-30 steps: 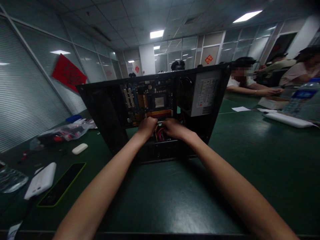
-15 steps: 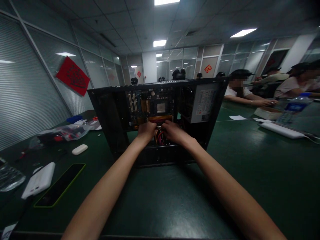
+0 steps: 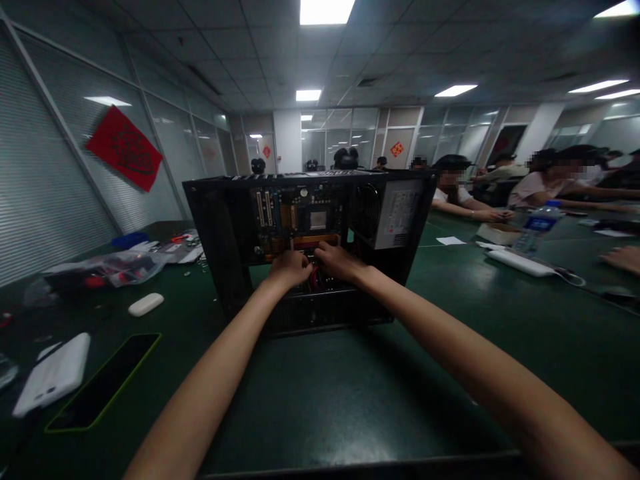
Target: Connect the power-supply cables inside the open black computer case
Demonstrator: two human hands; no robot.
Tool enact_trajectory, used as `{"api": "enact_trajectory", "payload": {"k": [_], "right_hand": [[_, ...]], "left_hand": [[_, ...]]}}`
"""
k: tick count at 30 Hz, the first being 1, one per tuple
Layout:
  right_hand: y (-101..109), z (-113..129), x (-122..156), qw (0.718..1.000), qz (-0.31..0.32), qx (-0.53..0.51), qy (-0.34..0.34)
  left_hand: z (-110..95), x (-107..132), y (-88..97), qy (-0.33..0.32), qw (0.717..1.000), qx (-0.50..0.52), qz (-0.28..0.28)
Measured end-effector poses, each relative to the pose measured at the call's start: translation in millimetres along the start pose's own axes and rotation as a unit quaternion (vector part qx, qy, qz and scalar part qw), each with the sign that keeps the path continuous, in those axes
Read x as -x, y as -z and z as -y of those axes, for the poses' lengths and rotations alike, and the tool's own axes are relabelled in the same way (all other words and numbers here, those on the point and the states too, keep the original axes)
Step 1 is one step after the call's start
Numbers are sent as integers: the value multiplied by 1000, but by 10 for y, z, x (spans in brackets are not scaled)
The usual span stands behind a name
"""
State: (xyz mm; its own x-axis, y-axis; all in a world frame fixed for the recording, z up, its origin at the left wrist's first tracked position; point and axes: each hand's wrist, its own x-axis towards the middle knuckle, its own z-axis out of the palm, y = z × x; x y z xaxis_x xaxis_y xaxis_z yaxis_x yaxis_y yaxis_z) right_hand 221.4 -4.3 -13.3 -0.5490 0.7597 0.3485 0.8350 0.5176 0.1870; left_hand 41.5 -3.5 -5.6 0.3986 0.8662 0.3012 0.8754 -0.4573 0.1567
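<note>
An open black computer case (image 3: 325,319) lies on its side edge on the green table, its inside facing me. In it are a motherboard (image 3: 280,207) with a square metal-topped processor (image 3: 318,220), and a grey power supply (image 3: 397,213) at the right. My left hand (image 3: 291,269) is closed at the lower edge of the motherboard, fingertips curled in. Close beside it, my right hand (image 3: 340,260) is also closed, below an orange memory strip (image 3: 316,240). Coloured cables (image 3: 314,279) run just under the fingers. What the fingertips pinch is hidden.
At the left lie a phone with a green rim (image 3: 105,380), a white device (image 3: 55,370), a white earbud case (image 3: 146,305) and a plastic bag (image 3: 110,267). A water bottle (image 3: 539,227) and a white power strip (image 3: 520,260) stand right. Several people sit beyond.
The view has swung slightly right. My left hand has dropped a little and turned at the motherboard's lower edge; the right hand stays near the same spot.
</note>
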Motion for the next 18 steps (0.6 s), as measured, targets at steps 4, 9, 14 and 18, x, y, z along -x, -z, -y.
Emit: {"api": "enact_trajectory", "payload": {"k": [4, 9, 14, 18], "right_hand": [[-71, -29, -44, 1000, 7, 29, 4], [-125, -120, -91, 996, -2, 66, 67], [-139, -192, -82, 991, -17, 88, 100], [-122, -191, -61, 992, -20, 88, 92]], "left_hand": [[7, -2, -5, -1, 1000, 6, 7], [7, 4, 7, -4, 1000, 9, 7], [-13, 19, 34, -12, 1000, 11, 13], [-40, 24, 46, -21, 1000, -1, 11]]}}
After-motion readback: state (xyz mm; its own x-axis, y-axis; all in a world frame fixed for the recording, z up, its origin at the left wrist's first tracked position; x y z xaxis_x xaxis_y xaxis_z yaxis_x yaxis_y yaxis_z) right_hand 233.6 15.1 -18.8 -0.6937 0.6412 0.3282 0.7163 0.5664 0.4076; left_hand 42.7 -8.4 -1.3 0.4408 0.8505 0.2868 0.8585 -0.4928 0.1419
